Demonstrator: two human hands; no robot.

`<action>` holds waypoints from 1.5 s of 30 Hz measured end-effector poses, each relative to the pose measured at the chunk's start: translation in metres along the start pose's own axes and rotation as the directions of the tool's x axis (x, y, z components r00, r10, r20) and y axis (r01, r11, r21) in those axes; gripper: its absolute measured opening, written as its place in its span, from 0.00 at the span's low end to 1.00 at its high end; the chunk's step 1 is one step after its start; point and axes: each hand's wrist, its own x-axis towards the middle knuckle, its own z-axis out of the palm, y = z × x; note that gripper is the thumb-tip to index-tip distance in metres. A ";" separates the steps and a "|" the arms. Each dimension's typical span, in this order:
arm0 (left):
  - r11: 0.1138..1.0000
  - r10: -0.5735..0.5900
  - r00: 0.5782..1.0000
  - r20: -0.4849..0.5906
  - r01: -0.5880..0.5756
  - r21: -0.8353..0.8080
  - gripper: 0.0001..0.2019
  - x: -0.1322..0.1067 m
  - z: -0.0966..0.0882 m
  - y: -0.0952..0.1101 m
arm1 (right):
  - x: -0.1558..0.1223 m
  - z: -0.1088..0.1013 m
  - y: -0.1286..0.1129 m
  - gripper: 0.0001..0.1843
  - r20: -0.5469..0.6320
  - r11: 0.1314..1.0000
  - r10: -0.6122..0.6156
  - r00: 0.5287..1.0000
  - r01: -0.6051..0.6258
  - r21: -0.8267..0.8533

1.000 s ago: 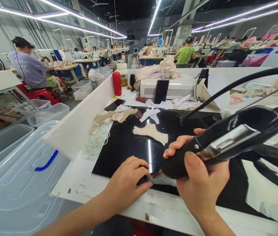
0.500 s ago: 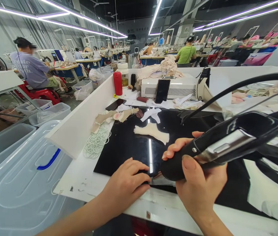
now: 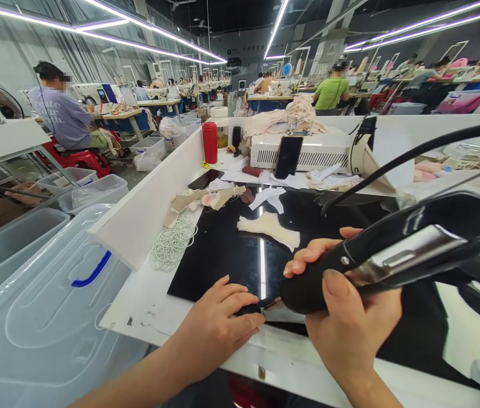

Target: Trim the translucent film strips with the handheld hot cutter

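In the head view my right hand (image 3: 356, 317) is wrapped round a black handheld tool (image 3: 418, 249) with a silver panel on its side. The rounded end of the tool points left, low over the near edge of a glossy black board (image 3: 218, 249). My left hand (image 3: 218, 323) lies on the near edge of this board, its fingers stretched and spread. A dark piece under its fingertips is too hidden to name. Between the hands lies a thin greyish strip (image 3: 284, 313), partly covered by the tool. A cream fabric piece (image 3: 269, 225) lies on the board beyond both hands.
A black cable (image 3: 427, 150) arches at right. Left of the board lie pale green cord (image 3: 174, 246) and fabric scraps. A phone (image 3: 288, 157) leans on a white machine (image 3: 320, 148), near a red bottle (image 3: 209, 143). A lidded plastic bin (image 3: 44, 323) stands left. People sit at sewing tables.
The whole view has shifted slightly, so things appear a little further right. Both hands and the tool keep nearly the same places over the board.
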 end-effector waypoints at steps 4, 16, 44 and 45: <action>1.000 -0.001 1.000 0.000 0.001 -0.005 0.10 -0.001 0.001 0.000 | -0.001 0.001 0.003 0.23 0.022 1.000 -0.002 1.000 0.002 0.011; 0.995 -0.043 0.999 -0.016 0.041 -0.089 0.10 0.006 -0.007 0.003 | -0.003 -0.001 -0.005 0.24 -0.008 1.000 0.022 1.000 -0.021 0.016; 0.901 0.279 0.888 0.366 -0.112 -0.418 0.23 0.078 0.004 -0.050 | 0.045 -0.032 -0.048 0.17 -0.095 0.972 -0.025 0.995 0.002 -0.235; 0.894 0.287 0.873 0.394 -0.097 -0.437 0.26 0.083 0.006 -0.051 | 0.044 -0.033 -0.045 0.18 -0.099 0.976 -0.029 0.995 0.006 -0.219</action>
